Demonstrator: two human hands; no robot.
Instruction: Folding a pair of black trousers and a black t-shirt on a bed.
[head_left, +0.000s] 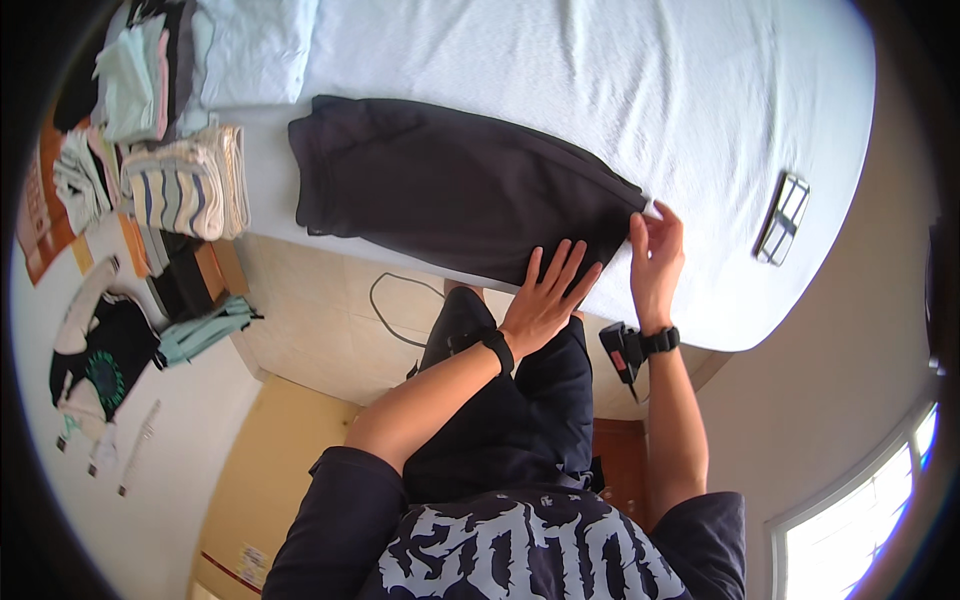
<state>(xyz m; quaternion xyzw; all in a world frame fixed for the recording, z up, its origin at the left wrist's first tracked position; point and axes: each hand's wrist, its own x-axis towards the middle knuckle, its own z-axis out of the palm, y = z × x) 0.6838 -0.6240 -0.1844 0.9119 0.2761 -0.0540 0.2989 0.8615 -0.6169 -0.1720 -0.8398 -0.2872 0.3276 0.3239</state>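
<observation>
A black garment, folded lengthwise, looks like trousers or shorts (450, 180) and lies flat along the near edge of a bed with a pale sheet (675, 97). My left hand (555, 289) rests on its lower right part, palm down, fingers spread. At the garment's right-hand corner, my right hand (656, 240) pinches the edge of the cloth between thumb and fingers. Each wrist wears a black band, and a black device hangs at the right one.
Folded clothes (131, 82) and a striped folded cloth (180, 187) are stacked at the left. A phone-like object (782, 217) lies on the bed at the right. A cable (382, 307) loops on the tiled floor. Clothes (105, 360) hang on the left wall.
</observation>
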